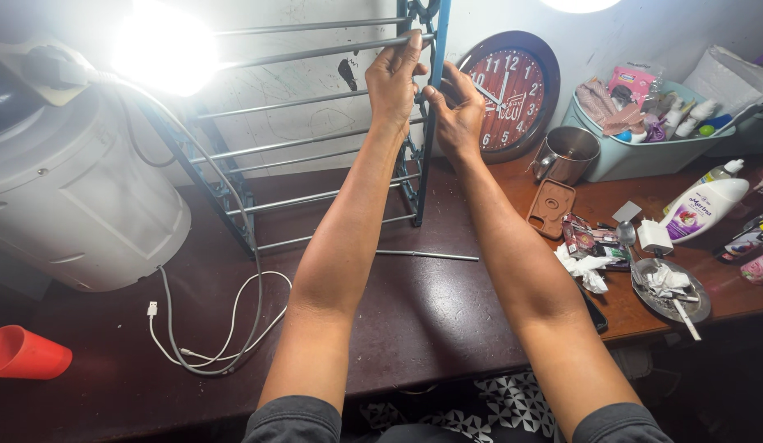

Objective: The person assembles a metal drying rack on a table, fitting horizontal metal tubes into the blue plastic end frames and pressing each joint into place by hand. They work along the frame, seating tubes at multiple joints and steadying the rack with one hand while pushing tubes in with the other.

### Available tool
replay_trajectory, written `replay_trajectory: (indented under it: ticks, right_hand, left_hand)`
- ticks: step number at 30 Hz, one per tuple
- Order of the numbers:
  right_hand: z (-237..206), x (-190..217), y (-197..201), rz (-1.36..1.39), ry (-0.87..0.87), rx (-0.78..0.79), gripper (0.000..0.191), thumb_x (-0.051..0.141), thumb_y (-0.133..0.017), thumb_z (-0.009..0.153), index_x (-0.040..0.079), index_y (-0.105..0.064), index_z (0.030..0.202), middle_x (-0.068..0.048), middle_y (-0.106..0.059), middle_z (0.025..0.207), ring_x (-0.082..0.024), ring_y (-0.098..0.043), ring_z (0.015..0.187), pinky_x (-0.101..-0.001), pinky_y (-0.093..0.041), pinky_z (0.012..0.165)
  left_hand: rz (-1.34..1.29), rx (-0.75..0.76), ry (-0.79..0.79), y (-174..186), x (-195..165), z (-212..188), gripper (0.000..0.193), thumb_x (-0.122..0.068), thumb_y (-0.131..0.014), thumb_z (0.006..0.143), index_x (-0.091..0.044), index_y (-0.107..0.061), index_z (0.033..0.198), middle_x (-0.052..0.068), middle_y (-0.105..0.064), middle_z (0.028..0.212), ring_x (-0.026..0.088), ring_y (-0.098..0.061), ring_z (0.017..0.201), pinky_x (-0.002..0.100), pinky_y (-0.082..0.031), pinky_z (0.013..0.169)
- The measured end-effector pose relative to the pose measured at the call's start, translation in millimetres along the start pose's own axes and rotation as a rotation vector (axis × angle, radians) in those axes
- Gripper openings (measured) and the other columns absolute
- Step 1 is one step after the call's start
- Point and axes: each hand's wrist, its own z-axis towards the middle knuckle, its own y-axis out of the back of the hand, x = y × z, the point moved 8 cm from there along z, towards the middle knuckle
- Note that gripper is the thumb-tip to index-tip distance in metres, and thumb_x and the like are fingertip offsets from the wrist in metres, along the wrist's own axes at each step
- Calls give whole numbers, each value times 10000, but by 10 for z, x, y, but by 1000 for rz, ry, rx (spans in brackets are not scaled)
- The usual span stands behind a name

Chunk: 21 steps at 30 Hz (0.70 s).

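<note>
Dark wooden desk [430, 320] under bright lamp glare, white wall behind. Your left hand [394, 78] grips top metal rod [316, 52] of blue-framed rack [418, 164], fingers curled around rod end at frame. Your right hand [457, 115] pinches blue upright just beside left hand, fingers closed on it. Rack stands upright at desk's back, one loose rod [426, 255] lying at its foot. Red wall clock [513, 94] leans right of rack; white cable [209, 328] coiled left.
</note>
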Motion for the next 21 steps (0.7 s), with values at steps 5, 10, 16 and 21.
replay_trajectory:
  ticks: [5, 10, 16, 21]
  right_hand:
    - [51, -26, -6, -37, 2, -10, 511, 127, -818, 926, -9, -622, 1378, -129, -693, 1272, -220, -698, 1187, -351, -592, 1008]
    - [50, -122, 52, -52, -24, -30, 480, 156, -811, 926, -18, -648, 1342, -152, -723, 1234, -219, -702, 1138, -343, -579, 981]
    - [105, -438, 95, 354, -214, -46, 411, 218, -636, 1021, -28, -660, 1349, -132, -731, 1173, -197, -693, 1050, -335, -567, 928]
    - [190, -615, 108, 422, -366, -59, 462, 334, -520, 1033, 22, -654, 1346, -79, -720, 1197, -193, -687, 1085, -355, -573, 951]
  left_hand:
    - [10, 2, 5, 1, 31, 42, 404, -379, -770, 904, -37, -767, 1119, 31, -762, 935, 79, -645, 733, 200, -392, 481]
    - [85, 67, -6, -2, -13, 24, 403, -284, -804, 880, -56, -725, 1203, 42, -770, 958, 77, -663, 744, 199, -466, 504]
    - [142, 54, 102, 217, -17, -31, 364, -251, -781, 893, -44, -744, 1190, 35, -789, 1034, 90, -712, 788, 215, -477, 538]
    - [194, -62, 189, 429, 52, 48, 382, -267, -781, 887, -40, -736, 1191, 55, -802, 1019, 115, -727, 774, 241, -486, 565]
